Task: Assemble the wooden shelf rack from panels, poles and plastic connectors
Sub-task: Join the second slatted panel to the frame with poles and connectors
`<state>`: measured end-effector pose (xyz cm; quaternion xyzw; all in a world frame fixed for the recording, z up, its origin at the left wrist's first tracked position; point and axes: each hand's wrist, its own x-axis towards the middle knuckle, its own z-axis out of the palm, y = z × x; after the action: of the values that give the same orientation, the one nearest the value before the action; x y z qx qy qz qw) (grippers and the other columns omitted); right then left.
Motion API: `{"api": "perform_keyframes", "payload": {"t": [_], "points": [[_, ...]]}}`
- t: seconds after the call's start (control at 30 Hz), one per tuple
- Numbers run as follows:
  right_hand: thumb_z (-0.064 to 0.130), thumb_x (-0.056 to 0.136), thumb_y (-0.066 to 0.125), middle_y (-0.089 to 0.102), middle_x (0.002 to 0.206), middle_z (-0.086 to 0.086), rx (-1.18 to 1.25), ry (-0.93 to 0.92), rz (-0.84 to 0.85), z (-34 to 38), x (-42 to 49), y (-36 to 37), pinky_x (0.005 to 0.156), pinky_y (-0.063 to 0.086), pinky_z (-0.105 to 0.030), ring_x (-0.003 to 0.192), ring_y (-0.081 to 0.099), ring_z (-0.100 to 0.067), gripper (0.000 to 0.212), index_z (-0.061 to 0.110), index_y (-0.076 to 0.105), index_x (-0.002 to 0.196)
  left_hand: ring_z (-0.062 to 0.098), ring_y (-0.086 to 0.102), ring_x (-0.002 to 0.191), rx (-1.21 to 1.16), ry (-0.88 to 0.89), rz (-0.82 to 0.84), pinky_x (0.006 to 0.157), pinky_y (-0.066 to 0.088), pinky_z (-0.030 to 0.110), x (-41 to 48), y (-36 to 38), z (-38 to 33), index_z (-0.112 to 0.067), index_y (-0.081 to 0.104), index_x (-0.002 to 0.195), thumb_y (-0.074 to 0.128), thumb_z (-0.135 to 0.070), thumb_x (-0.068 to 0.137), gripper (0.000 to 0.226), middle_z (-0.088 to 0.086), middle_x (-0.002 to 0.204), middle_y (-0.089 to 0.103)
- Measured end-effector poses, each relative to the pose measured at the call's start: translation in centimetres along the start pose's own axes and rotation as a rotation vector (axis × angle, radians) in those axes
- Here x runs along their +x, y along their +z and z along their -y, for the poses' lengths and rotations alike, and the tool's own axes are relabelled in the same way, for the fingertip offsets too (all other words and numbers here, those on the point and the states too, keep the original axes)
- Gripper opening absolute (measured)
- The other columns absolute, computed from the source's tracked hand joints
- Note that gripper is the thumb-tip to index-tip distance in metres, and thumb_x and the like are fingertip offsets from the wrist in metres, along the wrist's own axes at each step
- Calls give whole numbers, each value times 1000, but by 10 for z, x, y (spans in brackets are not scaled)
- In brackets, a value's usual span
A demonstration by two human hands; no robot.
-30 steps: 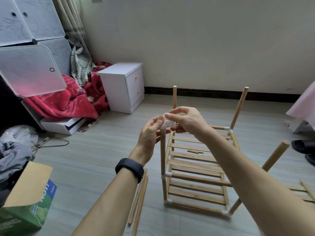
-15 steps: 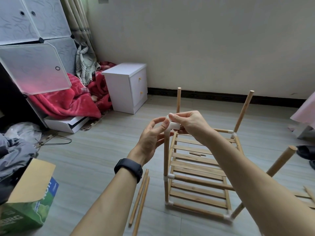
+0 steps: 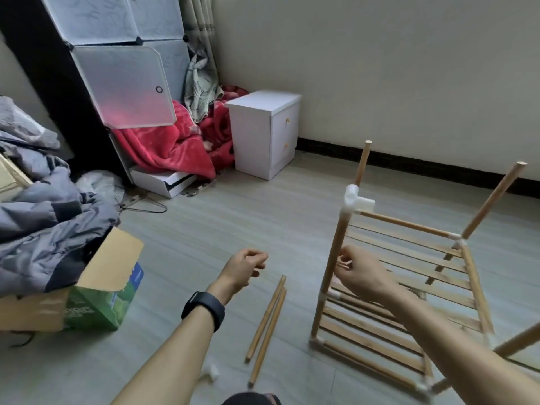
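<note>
Our right hand curls its fingers against the front pole of the wooden rack; blur hides whether they clasp it. Our left hand hangs loosely curled, holding nothing. A white plastic connector caps that pole; two loose poles lie between our arms

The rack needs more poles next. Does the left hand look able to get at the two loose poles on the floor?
Probably yes: the left hand holds nothing and hovers close to the loose poles, which lie uncovered on the floor beside the rack.
</note>
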<state>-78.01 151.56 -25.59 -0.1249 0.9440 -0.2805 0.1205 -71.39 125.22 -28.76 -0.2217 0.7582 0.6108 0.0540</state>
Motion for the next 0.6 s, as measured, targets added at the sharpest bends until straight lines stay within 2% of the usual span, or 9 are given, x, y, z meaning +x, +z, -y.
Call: {"api": "perform_keyframes", "payload": {"t": [0.03,0.1,0.2,0.27,0.4,0.47,0.6], "points": [[41,92,69,52,146,-6,-116,25,46,-4,0,13,106,47,-42,131,50,-23,61,24,47,146,18,62,94,81,-58,-32,73,45,31,0,-8,31,-21,62,110,61,-41,97,24,2,111,68],[56,89,67,29,164,-7,-272,77,118,-14,-2,39,120,28,-51,149,27,-32,82,27,30,157,19,57,101,252,-194,-77,82,46,31,-7,-26,99,-20,58,113,62,-37,98,23,3,118,63],[60,91,59,8,171,-5,-374,124,112,-35,-8,76,125,17,-52,155,9,-32,87,28,17,160,27,55,118,467,-438,-74,102,46,36,-29,-45,188,-18,53,132,60,-32,93,41,9,137,53],[56,89,60,-3,171,-3,-479,85,28,-50,-18,100,125,12,-52,156,-2,-29,86,28,14,157,32,50,127,547,-578,-34,108,43,40,-43,-45,231,-21,47,142,62,-35,90,56,13,144,42],[56,85,62,3,169,-4,-504,49,-79,-57,-20,118,123,11,-54,155,-1,-29,80,30,23,149,34,50,124,749,-681,32,99,48,38,-63,-28,282,-27,37,145,55,-30,92,56,11,144,34],[56,84,64,4,168,-4,-508,55,-75,-57,-15,115,122,12,-54,155,0,-29,77,30,26,147,33,54,119,773,-700,61,99,49,37,-69,-19,304,-27,38,143,49,-24,98,46,11,143,33],[55,84,65,6,168,-4,-527,83,-62,-57,-12,114,122,10,-53,155,1,-29,77,30,28,146,26,60,103,798,-630,62,89,51,30,-83,-2,328,-23,48,135,37,-15,102,36,10,136,46]]}}
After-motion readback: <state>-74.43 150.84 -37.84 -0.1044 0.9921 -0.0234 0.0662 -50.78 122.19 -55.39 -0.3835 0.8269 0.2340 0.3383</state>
